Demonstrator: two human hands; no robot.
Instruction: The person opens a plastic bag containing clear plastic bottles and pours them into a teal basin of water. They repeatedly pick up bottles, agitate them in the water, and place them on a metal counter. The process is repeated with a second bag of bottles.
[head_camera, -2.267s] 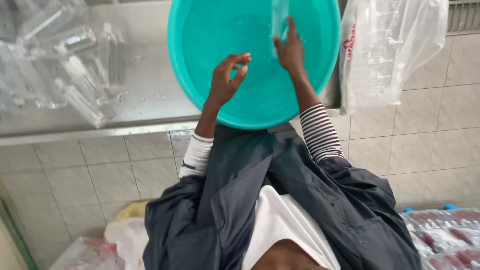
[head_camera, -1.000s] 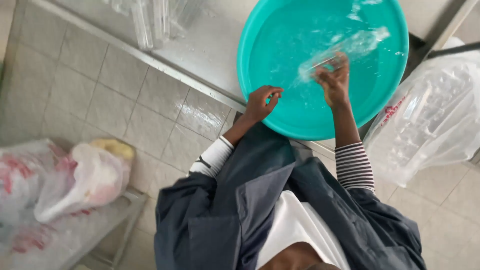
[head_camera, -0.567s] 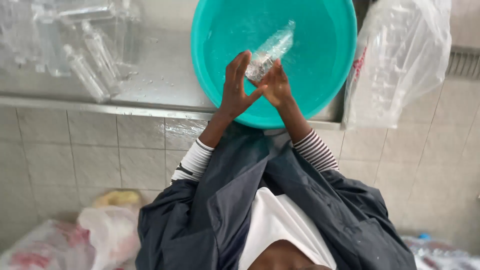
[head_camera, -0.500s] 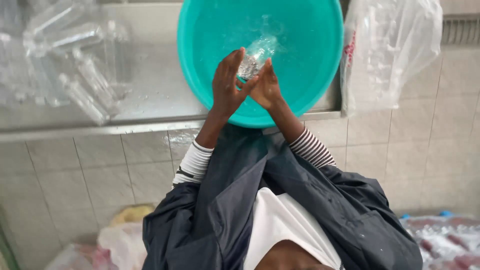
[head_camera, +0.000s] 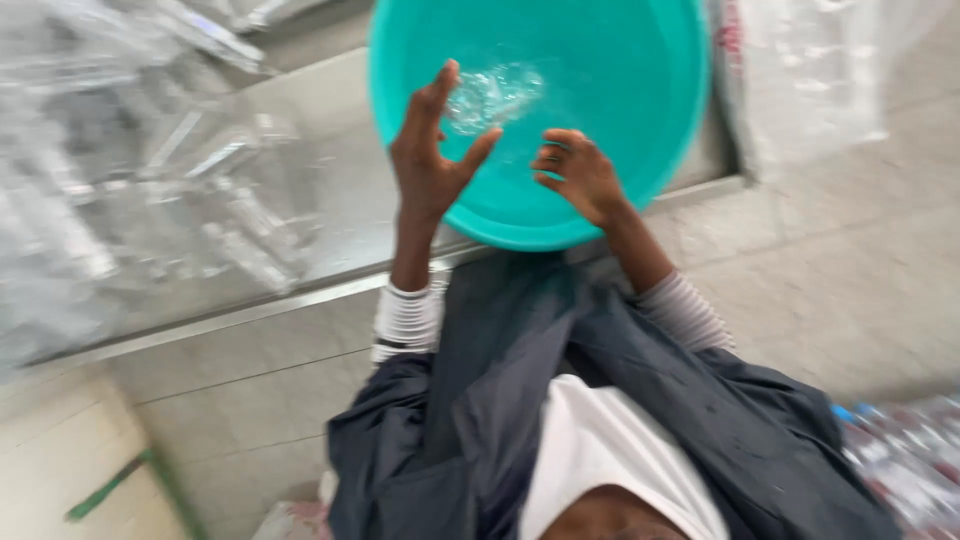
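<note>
Both hands are raised over a teal basin (head_camera: 610, 120) that sits on the steel bench (head_camera: 320, 230). The left hand (head_camera: 430, 165) is spread wide, fingers released, with a clear plastic bottle (head_camera: 490, 95) just beside its fingertips; motion blur hides whether they touch. The right hand (head_camera: 578, 178) is loosely curled, grasping nothing. A heap of clear bottles (head_camera: 130, 170) crowds the bench to the left of the basin, and a plastic bag of bottles (head_camera: 810, 80) hangs just to its right. Tiled wall runs below the bench edge.
</note>
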